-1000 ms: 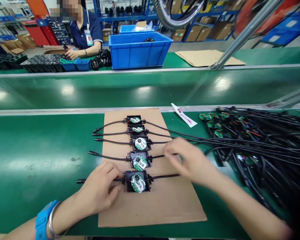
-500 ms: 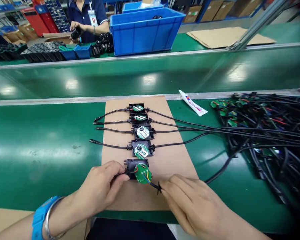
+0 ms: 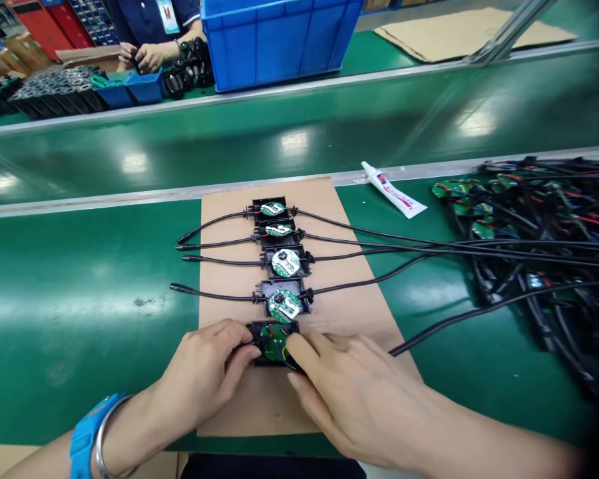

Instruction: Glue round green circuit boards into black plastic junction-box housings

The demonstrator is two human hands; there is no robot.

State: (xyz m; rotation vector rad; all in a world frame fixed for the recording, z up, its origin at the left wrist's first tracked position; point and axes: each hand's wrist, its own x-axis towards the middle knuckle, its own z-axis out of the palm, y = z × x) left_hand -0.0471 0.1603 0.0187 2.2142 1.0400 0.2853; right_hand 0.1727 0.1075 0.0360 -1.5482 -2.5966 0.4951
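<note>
My left hand [image 3: 214,362] is closed in a pinch at the left end of the nearest black plastic case [image 3: 275,365], where the short cable enters; its fingertips hide the exact grip. In this case lies a round green circuit board [image 3: 274,343] with red, yellow and blue wires. My right hand [image 3: 349,386] is closed on the black cable [image 3: 439,324] at the case's right end, and its fingers cover that end. Farther up the cardboard sheet [image 3: 229,406], several similar cases form a column, including one with a white-faced round board [image 3: 284,305].
At right lies a heap of cables and boards [image 3: 544,226]. A white tube [image 3: 394,191] rests near the bench's back edge. Beyond the rail stand a blue bin [image 3: 279,46], small blue trays [image 3: 146,86] and black parts [image 3: 187,70], with a person [image 3: 152,40] handling a black part.
My right hand has moved left and up to the case's right end. The green board now sits inside the case instead of over its edge. The view has tilted down slightly.
</note>
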